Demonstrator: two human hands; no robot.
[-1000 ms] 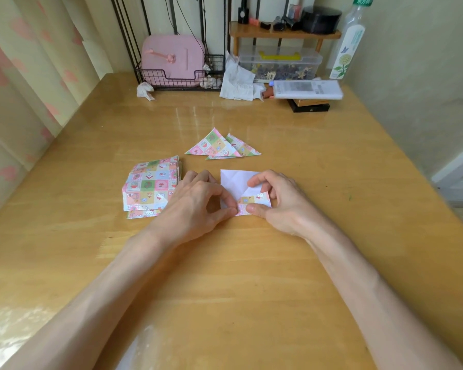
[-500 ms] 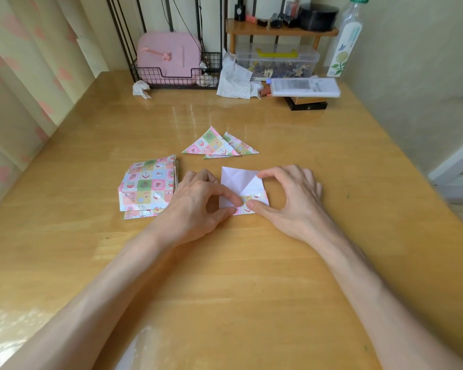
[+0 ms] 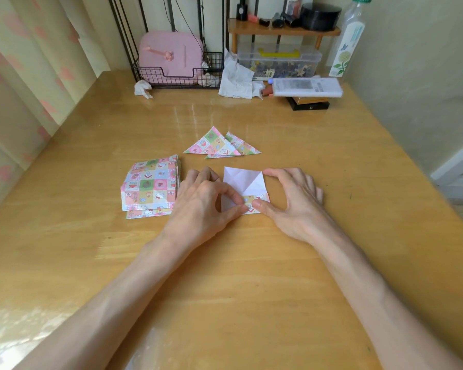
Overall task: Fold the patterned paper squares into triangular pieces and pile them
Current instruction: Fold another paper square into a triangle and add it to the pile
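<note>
Head view, mid-fold. Pinching the near turned-up hem of a white-backed patterned paper square (image 3: 242, 180) with left hand (image 3: 201, 204); pinning hem and far corner with right hand (image 3: 292, 201) thumb and forefinger. Best to square edges before creasing. Beyond fingertips, folded patterned paper triangles (image 3: 219, 145); just left, stack of unfolded patterned squares (image 3: 150, 186); free wooden table (image 3: 225, 276) toward wrists.
</note>
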